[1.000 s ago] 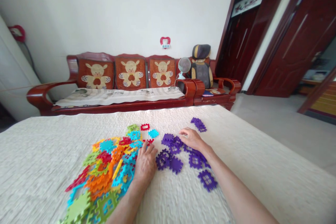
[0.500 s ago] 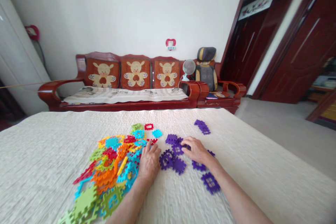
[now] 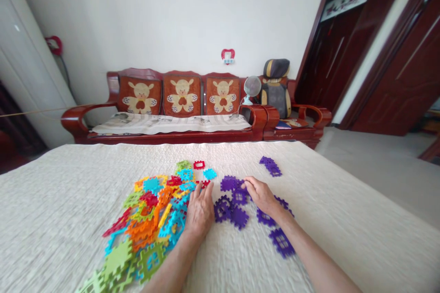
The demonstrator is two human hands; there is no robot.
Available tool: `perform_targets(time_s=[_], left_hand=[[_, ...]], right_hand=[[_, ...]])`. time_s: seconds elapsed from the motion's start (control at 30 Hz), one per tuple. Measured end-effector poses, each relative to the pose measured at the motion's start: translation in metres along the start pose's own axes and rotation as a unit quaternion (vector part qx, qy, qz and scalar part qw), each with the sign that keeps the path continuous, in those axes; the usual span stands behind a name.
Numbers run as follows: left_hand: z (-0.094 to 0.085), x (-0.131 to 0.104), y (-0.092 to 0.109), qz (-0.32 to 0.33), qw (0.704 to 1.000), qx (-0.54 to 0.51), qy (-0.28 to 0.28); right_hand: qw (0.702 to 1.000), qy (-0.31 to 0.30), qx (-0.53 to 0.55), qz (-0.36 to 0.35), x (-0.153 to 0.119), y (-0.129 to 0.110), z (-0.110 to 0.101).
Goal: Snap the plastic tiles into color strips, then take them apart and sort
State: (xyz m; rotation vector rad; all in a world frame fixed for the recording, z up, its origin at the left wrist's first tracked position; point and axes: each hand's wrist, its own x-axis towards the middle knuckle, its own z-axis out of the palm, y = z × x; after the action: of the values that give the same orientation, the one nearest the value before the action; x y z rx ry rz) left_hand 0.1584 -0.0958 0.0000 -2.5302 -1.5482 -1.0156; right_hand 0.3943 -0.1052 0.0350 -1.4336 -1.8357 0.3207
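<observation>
My left hand [image 3: 200,208] lies on the table at the right edge of a mixed pile, its fingers spread flat beside blue pieces [image 3: 177,219] and over part of a red piece [image 3: 204,183]. Orange pieces [image 3: 140,233] and green pieces [image 3: 118,258] fill the pile's left and near parts. To the right, my right hand [image 3: 259,193] is closed at the edge of a purple cluster [image 3: 239,197]; what its fingertips hold, if anything, is hidden. Other purple pieces [image 3: 282,242] lie under and beside the right forearm, and a small purple group [image 3: 271,166] sits farther back.
A pale quilted cloth [image 3: 343,219] covers the table. Beyond its far edge stand a wooden sofa [image 3: 165,137] with bear cushions, a small fan [image 3: 252,87] and an armchair with a massage cushion [image 3: 276,94]. A single blue piece [image 3: 209,174] lies behind the left hand.
The camera view has shifted slightly, moving the scene to the right. My right hand's fingers have drawn closer together and lifted a little from the purple cluster. My left hand stays beside the mixed pile.
</observation>
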Motion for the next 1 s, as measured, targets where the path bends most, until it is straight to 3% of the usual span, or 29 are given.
perform_targets(time_s=[0.17, 0.5, 0.57, 0.63, 0.77, 1.0], left_hand=[[0.001, 0.001, 0.003, 0.015, 0.998, -0.024, 0.055], [0.004, 0.002, -0.002, 0.022, 0.998, -0.014, 0.055], [0.006, 0.002, -0.002, 0.024, 0.998, -0.016, 0.061], [0.007, 0.001, -0.003, 0.025, 0.997, -0.019, 0.072], [0.008, 0.001, -0.004, 0.03, 0.996, -0.019, 0.08], [0.007, 0.001, -0.005, 0.042, 0.998, -0.011, 0.047]], right_hand=[[1.0, -0.03, 0.003, -0.006, -0.002, -0.012, 0.006], [0.997, -0.074, 0.036, -0.006, -0.007, -0.031, 0.017], [0.999, -0.049, 0.02, -0.009, -0.006, -0.026, 0.013], [1.0, 0.014, -0.004, -0.015, -0.003, -0.016, 0.008], [0.989, 0.115, 0.033, 0.081, 0.003, 0.014, -0.003], [0.961, 0.139, 0.131, 0.201, 0.007, 0.042, -0.014]])
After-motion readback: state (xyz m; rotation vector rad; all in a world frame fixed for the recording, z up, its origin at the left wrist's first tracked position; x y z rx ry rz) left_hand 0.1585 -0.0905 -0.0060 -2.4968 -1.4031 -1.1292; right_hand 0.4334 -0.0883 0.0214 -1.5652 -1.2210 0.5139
